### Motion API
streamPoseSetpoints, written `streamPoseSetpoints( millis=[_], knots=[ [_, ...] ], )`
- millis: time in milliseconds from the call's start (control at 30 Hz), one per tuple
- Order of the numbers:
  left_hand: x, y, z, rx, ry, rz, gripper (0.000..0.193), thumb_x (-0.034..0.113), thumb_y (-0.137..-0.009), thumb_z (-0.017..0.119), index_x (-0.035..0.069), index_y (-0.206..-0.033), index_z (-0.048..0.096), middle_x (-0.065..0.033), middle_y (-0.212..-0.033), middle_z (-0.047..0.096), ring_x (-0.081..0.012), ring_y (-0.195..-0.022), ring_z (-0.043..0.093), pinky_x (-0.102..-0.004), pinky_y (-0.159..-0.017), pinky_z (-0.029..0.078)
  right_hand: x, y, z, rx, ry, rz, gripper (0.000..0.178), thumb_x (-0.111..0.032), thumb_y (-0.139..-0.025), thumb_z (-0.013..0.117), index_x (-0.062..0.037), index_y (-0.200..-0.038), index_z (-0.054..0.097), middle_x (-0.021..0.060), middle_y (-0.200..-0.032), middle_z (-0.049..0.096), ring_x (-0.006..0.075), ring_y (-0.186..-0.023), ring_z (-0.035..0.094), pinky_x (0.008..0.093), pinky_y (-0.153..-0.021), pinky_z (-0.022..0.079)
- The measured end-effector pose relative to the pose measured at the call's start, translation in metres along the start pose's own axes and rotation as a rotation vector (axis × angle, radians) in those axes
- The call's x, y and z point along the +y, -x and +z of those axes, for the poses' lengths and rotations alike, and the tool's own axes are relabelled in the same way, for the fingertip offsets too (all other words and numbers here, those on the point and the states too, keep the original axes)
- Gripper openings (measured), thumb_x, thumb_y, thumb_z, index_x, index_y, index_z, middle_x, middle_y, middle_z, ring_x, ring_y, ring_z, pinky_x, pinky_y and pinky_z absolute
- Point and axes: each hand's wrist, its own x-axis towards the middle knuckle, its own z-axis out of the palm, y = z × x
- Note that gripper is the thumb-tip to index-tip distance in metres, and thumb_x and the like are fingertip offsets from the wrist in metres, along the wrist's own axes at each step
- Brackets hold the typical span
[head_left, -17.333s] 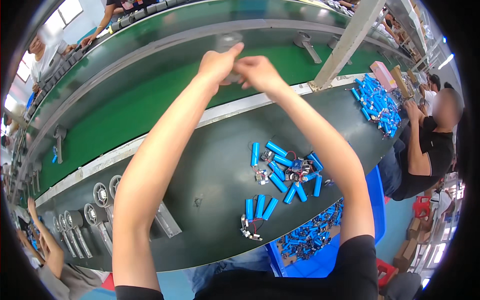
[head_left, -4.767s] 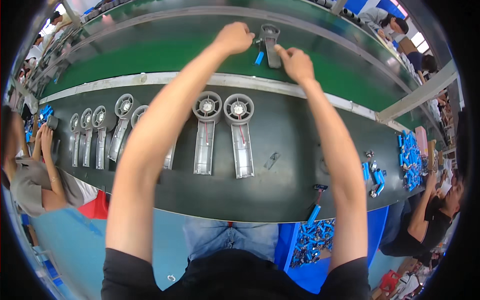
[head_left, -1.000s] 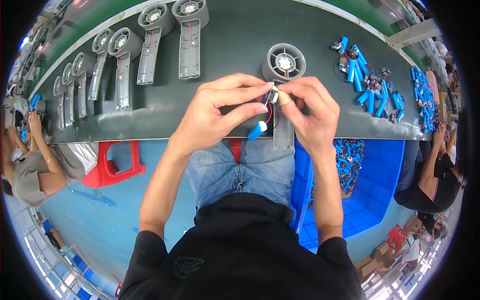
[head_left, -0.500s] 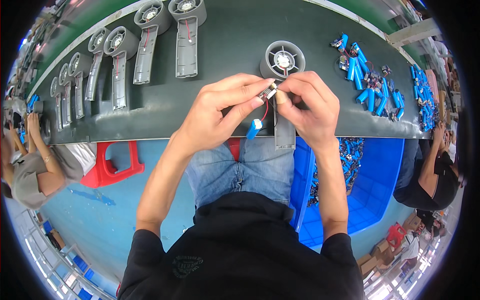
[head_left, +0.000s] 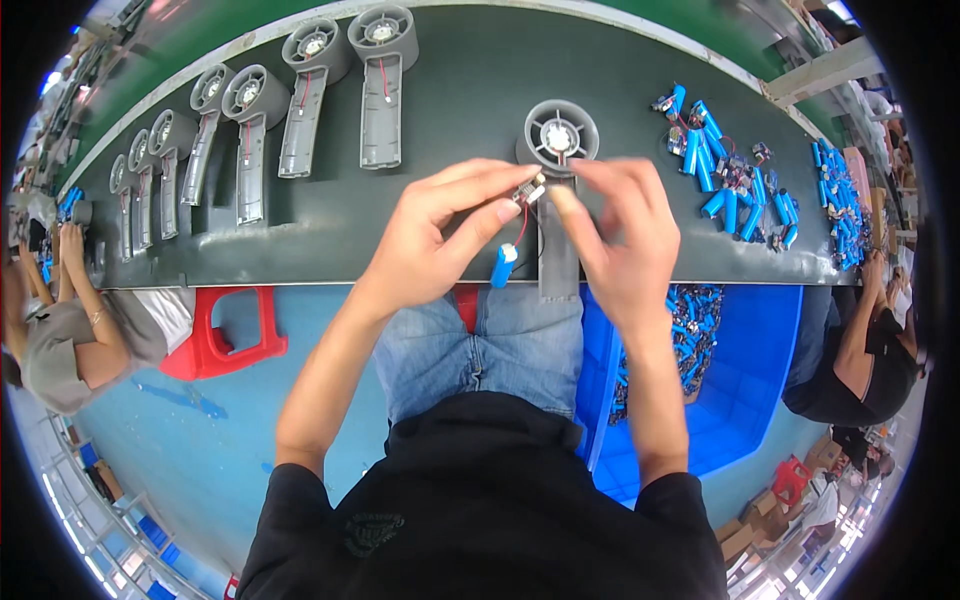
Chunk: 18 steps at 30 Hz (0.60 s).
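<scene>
My left hand (head_left: 440, 225) pinches a small circuit board (head_left: 529, 190) between thumb and fingertips. Red wire runs down from the board to a blue cylindrical battery (head_left: 504, 266), which dangles over the table's front edge. My right hand (head_left: 630, 225) is just right of the board, thumb and forefinger apart; motion blurs it and nothing shows between them. Under and beyond both hands lies a grey handheld-fan half shell (head_left: 559, 255), its round fan head (head_left: 558, 135) at the far end. The right hand partly covers this shell.
Several similar grey fan shells (head_left: 381, 110) stand in a row at the left of the dark green table (head_left: 450, 90). Blue batteries with boards (head_left: 735, 180) lie heaped at the right. A blue bin (head_left: 745, 390) with more boards sits below. Other people work at both sides.
My right hand has come off the board, and its thumb and forefinger have parted. The left hand keeps the board, and the battery still hangs. The view has shifted slightly.
</scene>
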Motion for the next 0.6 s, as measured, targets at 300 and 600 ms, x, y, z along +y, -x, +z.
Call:
streamPoseSetpoints(
  millis=[300, 600],
  knots=[
    [0.014, -0.077, -0.007, 0.181, 0.387, -0.460, 0.034, 0.027, -0.102, 0.051, -0.002, -0.113, 0.065, -0.0105, -0.096, 0.069, -0.0120, -0.060, 0.059, -0.0253, -0.058, 0.048, 0.027, -0.043, -0.010, -0.183, -0.244, 0.576, 0.022, -0.019, -0.094, 0.068, 0.0026, -0.097, 0.070, -0.0016, -0.074, 0.064, 0.0028, -0.067, 0.051, 0.0228, -0.058, 0.041],
    [-0.081, -0.307, -0.090, 0.285, 0.003, -0.491, 0.025, 0.015, -0.097, 0.051, -0.004, -0.106, 0.065, -0.0104, -0.097, 0.070, -0.0158, -0.074, 0.061, -0.0312, -0.065, 0.050, 0.164, -0.268, 0.090, -0.116, -0.097, 0.378, 0.042, -0.040, -0.091, 0.066, 0.0008, -0.095, 0.074, 0.0106, -0.075, 0.070, 0.0140, -0.067, 0.061, 0.0318, -0.065, 0.048]
  ],
)
